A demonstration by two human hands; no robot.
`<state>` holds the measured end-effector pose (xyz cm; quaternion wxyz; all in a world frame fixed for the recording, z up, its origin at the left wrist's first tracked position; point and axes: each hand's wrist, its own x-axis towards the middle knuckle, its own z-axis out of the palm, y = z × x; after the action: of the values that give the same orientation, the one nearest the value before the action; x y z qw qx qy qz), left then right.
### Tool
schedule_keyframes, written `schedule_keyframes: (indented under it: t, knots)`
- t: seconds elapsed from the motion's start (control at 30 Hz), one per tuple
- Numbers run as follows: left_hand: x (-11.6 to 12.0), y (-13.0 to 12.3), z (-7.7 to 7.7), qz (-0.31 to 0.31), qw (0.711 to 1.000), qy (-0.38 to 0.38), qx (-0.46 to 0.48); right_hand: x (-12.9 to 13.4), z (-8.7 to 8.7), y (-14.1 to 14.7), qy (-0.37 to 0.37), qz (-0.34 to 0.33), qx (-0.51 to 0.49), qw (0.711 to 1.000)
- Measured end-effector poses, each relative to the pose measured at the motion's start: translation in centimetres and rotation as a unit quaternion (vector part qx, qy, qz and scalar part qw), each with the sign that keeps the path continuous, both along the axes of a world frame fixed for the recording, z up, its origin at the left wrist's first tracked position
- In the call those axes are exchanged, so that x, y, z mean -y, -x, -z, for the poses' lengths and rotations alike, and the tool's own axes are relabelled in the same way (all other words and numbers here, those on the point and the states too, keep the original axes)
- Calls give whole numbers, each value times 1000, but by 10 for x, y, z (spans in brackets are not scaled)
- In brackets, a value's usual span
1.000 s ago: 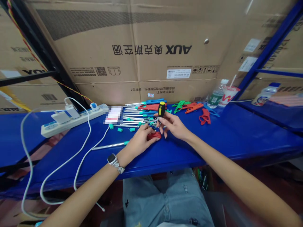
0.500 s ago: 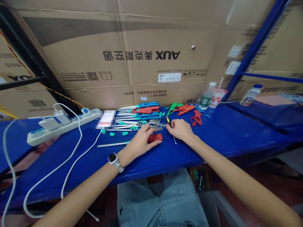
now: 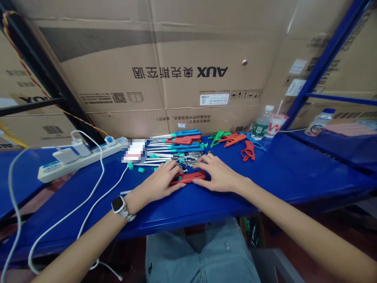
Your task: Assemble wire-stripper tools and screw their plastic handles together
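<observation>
A red lighter handle (image 3: 191,177) lies between my two hands on the blue table. My left hand (image 3: 160,179) is closed on its left end, where a bit of green shows. My right hand (image 3: 218,173) grips its right end between thumb and fingers. The tip of a metal tube (image 3: 126,192) sticks out beside my left wrist. Just behind my hands lie small metal parts (image 3: 193,158) and a row of long lighters with blue handles (image 3: 187,147) and red handles (image 3: 182,140).
Green (image 3: 219,137), orange (image 3: 234,139) and red (image 3: 249,151) plastic shells lie at the back right, near a water bottle (image 3: 262,124) and a cup (image 3: 275,125). A power strip (image 3: 85,159) with white cables stands left. Cardboard (image 3: 176,47) rises behind the table (image 3: 282,169).
My right hand has moved from a black and yellow screwdriver to the red handle. My left hand has slid left along the handle, which now lies nearer the middle between both hands.
</observation>
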<state>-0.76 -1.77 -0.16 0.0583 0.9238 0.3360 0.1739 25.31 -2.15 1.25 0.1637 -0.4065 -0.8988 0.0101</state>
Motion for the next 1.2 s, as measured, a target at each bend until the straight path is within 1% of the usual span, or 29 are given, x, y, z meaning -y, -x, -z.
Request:
schedule_keyframes:
  t: [0.03,0.1,0.23,0.3,0.33,0.4,0.47,0.53,0.57,0.6,0.67,0.73,0.8,0.87,0.97,1.0,1.07,1.13,1.2]
  knots:
    - [1,-2,-1,2,1000,1,-4,0,2,3,9,-43,8,999]
    - [5,-2,0,-1,1000,-1,-5,-2,4,7,25,-81,21,996]
    - [10,12,0,-34,998,-36,24,-12,0,2,12,-103,0,995]
    - [2,24,-6,-51,996,-69,39,-24,-7,-5,-6,-97,-29,995]
    - [-6,30,-11,-56,994,-88,44,-33,-11,-7,-16,-83,-42,996]
    - [-32,39,-24,-54,990,-121,38,-57,-19,-9,-30,-53,-56,997]
    - [-68,42,-37,-69,987,-142,24,-89,-28,-5,-42,-11,-56,998]
    - [-108,40,-47,-96,985,-139,15,-125,-34,2,-43,33,-43,998]
    - [-127,37,-49,-111,985,-128,12,-142,-36,6,-39,49,-34,997]
    - [-144,34,-49,-128,985,-114,13,-158,-37,10,-34,60,-23,997]
    - [-170,28,-44,-149,986,-74,5,-183,-37,16,-14,85,-3,996]
    - [-185,26,-35,-166,985,-54,-2,-196,-33,19,13,89,6,996]
    - [-189,27,-26,-168,984,-51,-6,-199,-28,16,26,82,-7,996]
    - [-188,29,-23,-162,985,-64,5,-194,-22,9,19,70,-40,997]
    - [-181,19,-29,-134,984,-99,66,-181,-12,-13,-9,80,-115,990]
    - [-179,10,-33,-119,984,-105,83,-176,-9,-23,-13,90,-130,987]
    - [-176,-16,-42,-75,986,-113,94,-167,-2,-46,-15,127,-145,981]
    - [-174,-50,-48,-35,989,-113,84,-159,4,-68,-10,172,-140,975]
    - [-174,-87,-50,-12,994,-96,48,-152,8,-86,-7,208,-123,970]
